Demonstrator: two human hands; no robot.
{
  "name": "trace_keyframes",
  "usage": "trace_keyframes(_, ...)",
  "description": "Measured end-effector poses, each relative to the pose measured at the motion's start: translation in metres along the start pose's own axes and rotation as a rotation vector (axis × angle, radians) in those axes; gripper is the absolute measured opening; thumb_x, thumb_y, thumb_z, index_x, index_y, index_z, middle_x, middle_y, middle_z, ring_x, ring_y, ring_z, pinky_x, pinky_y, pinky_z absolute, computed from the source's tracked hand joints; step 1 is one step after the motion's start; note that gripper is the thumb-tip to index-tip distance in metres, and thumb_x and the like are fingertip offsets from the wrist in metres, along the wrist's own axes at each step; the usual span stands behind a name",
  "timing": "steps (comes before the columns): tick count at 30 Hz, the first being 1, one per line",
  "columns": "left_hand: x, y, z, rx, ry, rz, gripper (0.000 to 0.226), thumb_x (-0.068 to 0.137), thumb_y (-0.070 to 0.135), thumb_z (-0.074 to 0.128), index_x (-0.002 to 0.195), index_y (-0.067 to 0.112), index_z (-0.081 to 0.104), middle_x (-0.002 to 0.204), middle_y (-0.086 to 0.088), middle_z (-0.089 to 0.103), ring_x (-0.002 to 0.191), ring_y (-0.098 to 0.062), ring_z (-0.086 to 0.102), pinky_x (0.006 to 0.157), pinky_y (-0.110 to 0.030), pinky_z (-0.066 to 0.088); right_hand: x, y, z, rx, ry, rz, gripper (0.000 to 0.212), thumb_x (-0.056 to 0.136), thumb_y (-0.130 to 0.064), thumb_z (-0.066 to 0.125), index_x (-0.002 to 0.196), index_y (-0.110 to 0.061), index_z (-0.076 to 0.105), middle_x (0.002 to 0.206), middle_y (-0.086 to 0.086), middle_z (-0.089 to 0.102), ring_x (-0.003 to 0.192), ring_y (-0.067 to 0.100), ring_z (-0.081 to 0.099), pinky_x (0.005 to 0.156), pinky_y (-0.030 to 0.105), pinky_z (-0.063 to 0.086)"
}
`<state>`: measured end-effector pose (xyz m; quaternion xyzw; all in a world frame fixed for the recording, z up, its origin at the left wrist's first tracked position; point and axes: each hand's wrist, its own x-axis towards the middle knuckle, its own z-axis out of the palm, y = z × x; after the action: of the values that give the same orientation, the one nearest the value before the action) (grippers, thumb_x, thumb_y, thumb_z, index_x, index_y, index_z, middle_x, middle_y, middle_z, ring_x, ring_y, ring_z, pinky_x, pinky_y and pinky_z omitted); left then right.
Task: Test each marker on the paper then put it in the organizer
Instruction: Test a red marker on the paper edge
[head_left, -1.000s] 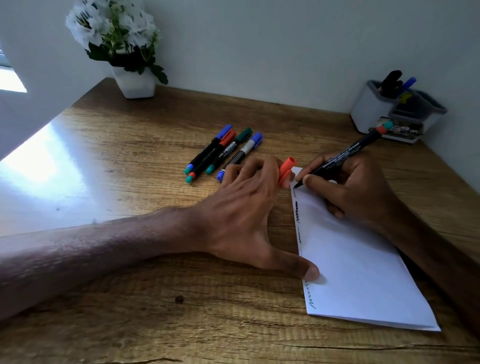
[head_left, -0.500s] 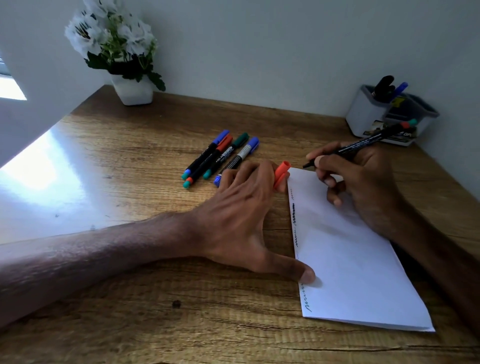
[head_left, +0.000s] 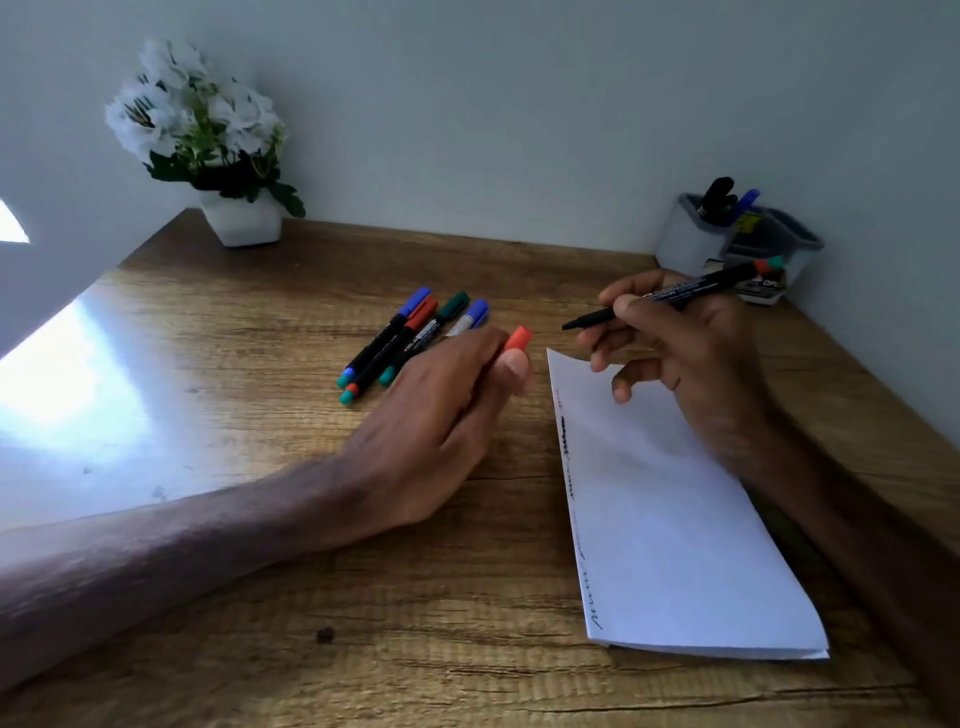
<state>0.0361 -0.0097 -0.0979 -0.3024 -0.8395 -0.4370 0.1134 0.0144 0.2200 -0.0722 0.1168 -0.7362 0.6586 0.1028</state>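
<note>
One uncapped marker (head_left: 670, 296), black-bodied with an orange and teal end, sits right of centre in the frame, pinched in the right hand (head_left: 675, 353). Its dark tip points left and hangs above the counter (head_left: 260, 364), just off the top corner of the paper (head_left: 675, 519). The left hand (head_left: 447, 415), at centre frame, is closed around the orange cap (head_left: 518, 339), thumb and fingers pressing it, the cap's open end angled up toward the marker's tip.

The white paper lies lower right, with small test squiggles running down its left edge. Four more capped markers (head_left: 410, 343) lie side by side just above the left hand, near the middle of the frame. The grey organizer (head_left: 691, 239) stands in the upper right corner against the wall, already holding a black and a blue pen. A white potted flower (head_left: 208, 145) stands in the upper left.

This looks like the recapping step. The risks: the bare tip could miss the small cap and ink the left fingers, or touch the counter and mark the wood. A cap pushed on loosely could come off inside the organizer, and the right forearm, lying close over the paper, could drag it or smear fresh ink.
</note>
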Motion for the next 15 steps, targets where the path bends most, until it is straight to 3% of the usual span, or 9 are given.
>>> trace_keyframes(3, 0.002, -0.004, 0.002, 0.040, -0.041, -0.011, 0.026, 0.109, 0.033, 0.044, 0.103, 0.019, 0.065, 0.087, 0.009, 0.066, 0.082, -0.011, 0.063, 0.067, -0.032, 0.049, -0.002, -0.001, 0.002, -0.045, -0.006, -0.042, 0.009, 0.099, -0.008, 0.060, 0.100, -0.001, 0.066, 0.088, 0.017, 0.078, 0.070, 0.032, 0.075, 0.047, 0.031, 0.056)
trace_keyframes(7, 0.005, -0.008, 0.001, 0.004, -0.065, -0.039, 0.020, 0.107, 0.030, 0.049, 0.114, 0.023, 0.067, 0.095, 0.018, 0.071, 0.094, 0.002, 0.065, 0.075, -0.018, 0.051, -0.002, -0.004, 0.003, -0.048, 0.014, -0.098, 0.013, 0.089, -0.013, 0.070, 0.097, -0.004, 0.073, 0.080, 0.011, 0.075, 0.065, 0.024, 0.069, 0.046, 0.029, 0.054)
trace_keyframes(12, 0.005, -0.009, 0.001, -0.013, -0.092, -0.060, 0.022, 0.106, 0.029, 0.048, 0.122, 0.026, 0.063, 0.099, 0.019, 0.072, 0.097, 0.006, 0.064, 0.079, -0.021, 0.054, 0.002, -0.010, -0.004, 0.193, -0.036, -0.047, 0.023, 0.097, -0.016, 0.054, 0.103, -0.004, 0.073, 0.087, 0.017, 0.073, 0.072, 0.025, 0.069, 0.052, 0.032, 0.054)
trace_keyframes(15, 0.005, -0.008, 0.000, -0.019, -0.091, -0.056, 0.019, 0.106, 0.026, 0.049, 0.120, 0.026, 0.063, 0.100, 0.020, 0.071, 0.095, 0.007, 0.063, 0.078, -0.020, 0.054, 0.001, -0.013, -0.006, 0.223, -0.039, -0.077, 0.012, 0.093, -0.017, 0.065, 0.093, -0.008, 0.073, 0.079, 0.015, 0.074, 0.063, 0.024, 0.069, 0.048, 0.029, 0.053)
